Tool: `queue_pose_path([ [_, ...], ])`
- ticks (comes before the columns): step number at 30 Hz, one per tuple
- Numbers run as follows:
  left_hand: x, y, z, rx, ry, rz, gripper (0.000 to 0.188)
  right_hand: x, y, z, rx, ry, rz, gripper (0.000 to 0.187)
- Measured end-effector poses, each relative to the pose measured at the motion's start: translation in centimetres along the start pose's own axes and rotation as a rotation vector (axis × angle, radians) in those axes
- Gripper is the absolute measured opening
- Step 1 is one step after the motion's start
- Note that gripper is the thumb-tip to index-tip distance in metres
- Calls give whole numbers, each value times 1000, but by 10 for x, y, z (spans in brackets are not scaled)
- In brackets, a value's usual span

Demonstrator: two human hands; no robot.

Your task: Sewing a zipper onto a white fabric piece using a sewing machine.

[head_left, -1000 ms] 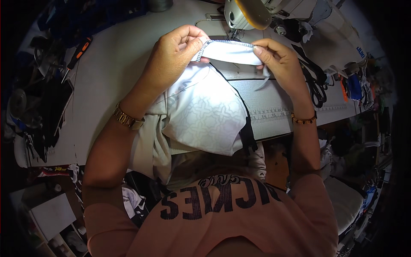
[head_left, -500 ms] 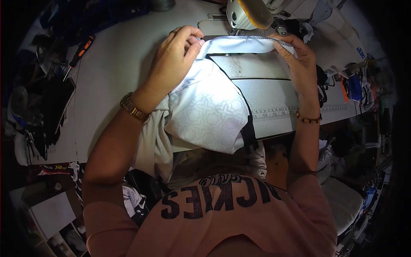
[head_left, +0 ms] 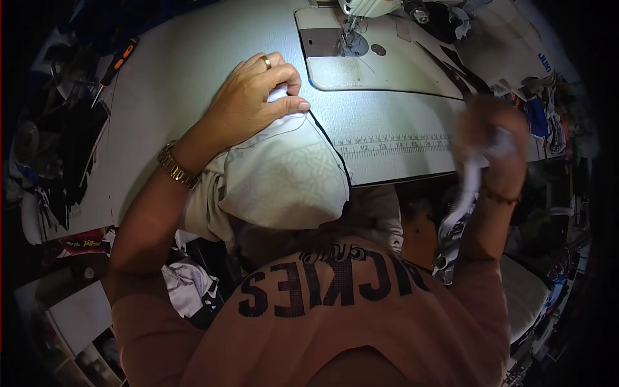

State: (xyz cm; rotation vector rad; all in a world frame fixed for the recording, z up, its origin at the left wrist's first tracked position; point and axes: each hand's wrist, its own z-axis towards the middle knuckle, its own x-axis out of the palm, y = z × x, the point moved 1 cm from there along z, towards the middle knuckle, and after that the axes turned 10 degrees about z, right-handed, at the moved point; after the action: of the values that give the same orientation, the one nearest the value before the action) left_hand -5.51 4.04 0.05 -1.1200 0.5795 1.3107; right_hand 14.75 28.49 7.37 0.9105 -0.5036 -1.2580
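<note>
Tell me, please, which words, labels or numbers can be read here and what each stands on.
I'm not copying any wording, only where it stands:
Shirt: large dark letters, upside down, readable.
Ruler scale on the table: small printed numerals, some readable.
White panel at right: short blue lettering, tilted.
Red package at lower left: lettering too small to read surely.

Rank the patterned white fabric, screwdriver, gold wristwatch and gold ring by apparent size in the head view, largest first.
1. Patterned white fabric
2. Screwdriver and gold wristwatch: unranked; the first looks longer, the second broader
3. Gold ring
</note>
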Motion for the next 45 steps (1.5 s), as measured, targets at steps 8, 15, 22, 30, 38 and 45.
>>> queue_pose_path([
  [8,-3,-7,-4,-126,1,-346,24,-4,-103,53,358,56,-794,25],
  [15,-3,-11,-1,-15,25,-149,24,18,-73,32,43,-87,-1161,29],
  [22,7,-15,14,50,105,269,27,70,-62,-12,254,94,-939,36],
  [30,8,-12,14,48,32,333,29,90,-45,-30,295,133,-937,47],
  [38,-2,-19,18,-254,185,-156,41,81,-45,-46,-61,-151,-623,29],
  [45,-42,-19,-17,-286,-124,-284,34,104,-65,-1,1,-260,-549,39],
])
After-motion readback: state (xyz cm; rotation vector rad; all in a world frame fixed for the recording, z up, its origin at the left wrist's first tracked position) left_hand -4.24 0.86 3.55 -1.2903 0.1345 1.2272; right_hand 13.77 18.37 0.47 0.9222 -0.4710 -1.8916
